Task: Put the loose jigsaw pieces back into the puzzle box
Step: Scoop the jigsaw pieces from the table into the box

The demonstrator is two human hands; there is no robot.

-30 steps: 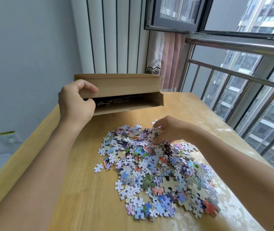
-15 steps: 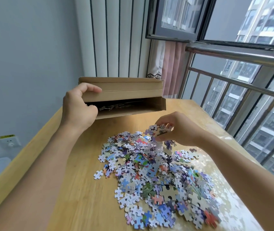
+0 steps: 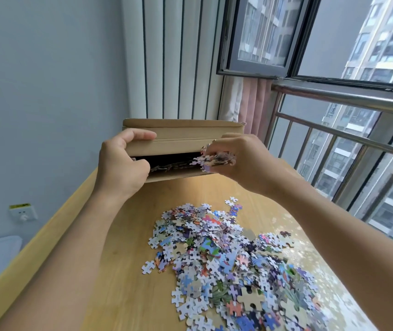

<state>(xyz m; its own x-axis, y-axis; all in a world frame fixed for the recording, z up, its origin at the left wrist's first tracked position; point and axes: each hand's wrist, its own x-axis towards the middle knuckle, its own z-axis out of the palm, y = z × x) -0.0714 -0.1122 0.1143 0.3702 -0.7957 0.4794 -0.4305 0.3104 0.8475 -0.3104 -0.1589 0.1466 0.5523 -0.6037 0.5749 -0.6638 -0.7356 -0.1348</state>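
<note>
Indoors, wooden table [image 3: 123, 271] beside barred window [image 3: 348, 149]; left hand [image 3: 121, 163] gripping box [image 3: 186, 137], right hand [image 3: 240, 158] pinching pieces [image 3: 214, 160].

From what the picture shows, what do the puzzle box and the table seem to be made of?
Puzzle box: likely plain brown cardboard, matte, with folded edges and no print showing.
Table: looks like light wood or wood-look laminate, with grain lines; a glossy sheen near the window.

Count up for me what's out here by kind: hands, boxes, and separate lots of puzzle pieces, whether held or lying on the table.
Hands: 2, the left hand on the puzzle box and the right hand at its opening
Boxes: 1, the puzzle box
Lots of pieces: 2, the held handful and the loose pile on the table
Total: 5
</note>
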